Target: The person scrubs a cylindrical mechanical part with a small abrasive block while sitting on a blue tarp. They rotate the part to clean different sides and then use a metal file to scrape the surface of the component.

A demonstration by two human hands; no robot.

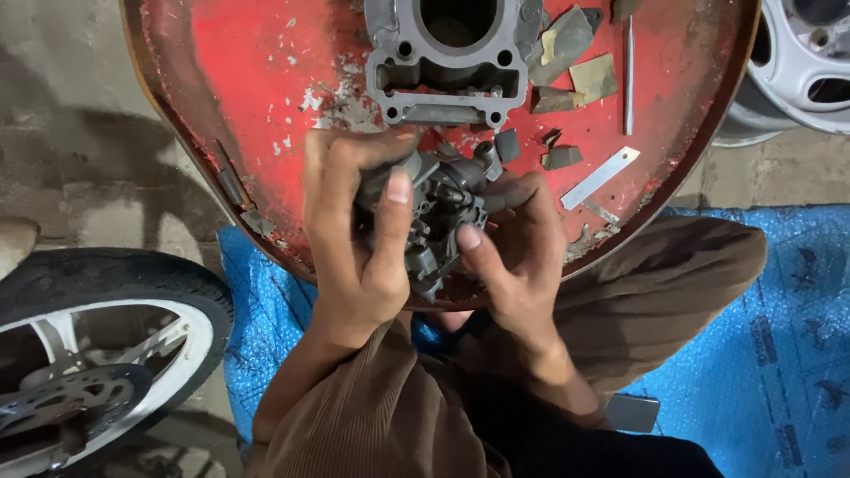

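Holding a small grey carburetor (438, 212) between them, both hands sit close together over the near edge of a round red metal table (266, 80). The left hand (354, 230) wraps its grip around the left side, thumb pressed flat on the front. The right hand (518, 239) cups the right side, thumb on the lower part. Both wrists bend in toward each other. Just behind the carburetor lies a grey engine cylinder block (452, 62). A motorbike wheel (97, 354) stands at the left.

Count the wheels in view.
2. A black-tyred motorcycle wheel with white spokes lies at lower left; a silver alloy car rim sits at upper right, cut off by the frame. Others may be hidden.
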